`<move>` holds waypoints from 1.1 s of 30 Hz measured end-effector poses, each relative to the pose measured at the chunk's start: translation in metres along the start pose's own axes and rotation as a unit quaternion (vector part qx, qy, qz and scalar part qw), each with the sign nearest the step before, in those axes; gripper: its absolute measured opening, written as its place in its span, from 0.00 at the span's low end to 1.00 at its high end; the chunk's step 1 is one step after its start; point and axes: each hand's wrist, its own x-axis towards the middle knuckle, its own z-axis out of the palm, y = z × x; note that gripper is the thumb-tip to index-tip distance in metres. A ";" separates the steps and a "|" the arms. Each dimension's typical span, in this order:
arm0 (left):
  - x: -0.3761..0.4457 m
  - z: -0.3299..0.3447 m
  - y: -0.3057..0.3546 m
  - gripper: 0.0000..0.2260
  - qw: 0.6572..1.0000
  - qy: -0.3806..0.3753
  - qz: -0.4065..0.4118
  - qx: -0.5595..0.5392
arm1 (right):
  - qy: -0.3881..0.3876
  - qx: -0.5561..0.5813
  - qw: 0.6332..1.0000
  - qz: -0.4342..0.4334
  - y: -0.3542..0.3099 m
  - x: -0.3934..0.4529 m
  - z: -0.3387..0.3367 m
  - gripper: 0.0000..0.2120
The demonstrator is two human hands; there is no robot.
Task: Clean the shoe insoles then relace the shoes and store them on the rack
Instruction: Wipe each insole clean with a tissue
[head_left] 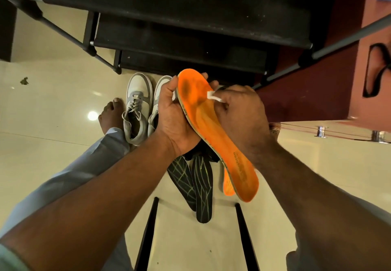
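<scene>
Gripping orange insole (pixel 213 127) in left hand (pixel 173 118), toe pointing away, right hand (pixel 239 110) pinching white wipe (pixel 213 96) against it

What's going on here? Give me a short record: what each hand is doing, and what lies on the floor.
left hand: left hand grips the orange insole by its toe end
right hand: right hand pinches a small white wipe against the insole's dark stain
floor, left: pair of grey and white shoes, laces loose
floor, middle: two black insoles with pale lines
floor, right: second orange insole, partly hidden
behind: black shoe rack
</scene>
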 end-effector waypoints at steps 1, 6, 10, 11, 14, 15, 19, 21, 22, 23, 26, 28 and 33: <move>0.000 0.000 0.000 0.31 1.000 -0.001 0.000 0.000 | -0.006 0.008 1.000 -0.011 -0.002 0.000 0.000 0.12; 0.000 -0.001 0.002 0.35 1.000 0.000 0.006 0.001 | -0.024 0.079 0.994 -0.068 -0.016 -0.005 0.003 0.12; 0.002 -0.001 0.003 0.30 1.000 0.002 0.022 -0.019 | -0.014 0.058 0.998 0.013 0.002 0.002 -0.002 0.11; 0.002 -0.001 0.002 0.30 1.000 0.000 0.023 -0.017 | -0.007 0.065 0.998 0.008 -0.001 0.001 -0.001 0.11; 0.001 -0.002 0.002 0.30 1.000 -0.006 0.016 -0.015 | -0.005 0.105 0.994 -0.042 -0.017 -0.005 0.003 0.11; 0.001 -0.001 0.002 0.30 1.000 -0.006 0.015 -0.017 | -0.008 0.112 0.993 -0.047 -0.017 -0.005 0.004 0.11; 0.002 -0.001 0.003 0.29 0.999 -0.004 0.027 -0.028 | -0.001 0.073 0.997 0.008 0.003 0.002 0.001 0.11; 0.002 0.000 0.004 0.30 0.999 -0.004 0.024 -0.025 | -0.003 0.074 0.997 -0.019 0.002 0.001 0.002 0.12; 0.001 0.000 0.004 0.30 1.000 -0.003 0.018 -0.022 | -0.015 0.077 0.996 -0.054 -0.003 0.000 0.002 0.12; 0.001 -0.001 0.005 0.31 1.000 -0.001 0.013 -0.019 | -0.032 0.080 0.992 -0.094 -0.008 -0.002 0.003 0.12; 0.000 -0.001 0.007 0.32 1.000 0.007 0.005 -0.019 | -0.055 0.075 0.987 -0.130 -0.003 0.000 0.001 0.12; 0.000 0.000 0.007 0.32 1.000 0.014 0.001 -0.021 | -0.031 0.063 0.994 -0.089 0.009 0.005 -0.001 0.13; 0.000 0.000 0.007 0.33 1.000 0.012 -0.008 -0.012 | -0.060 0.066 0.983 -0.159 -0.003 -0.001 0.000 0.13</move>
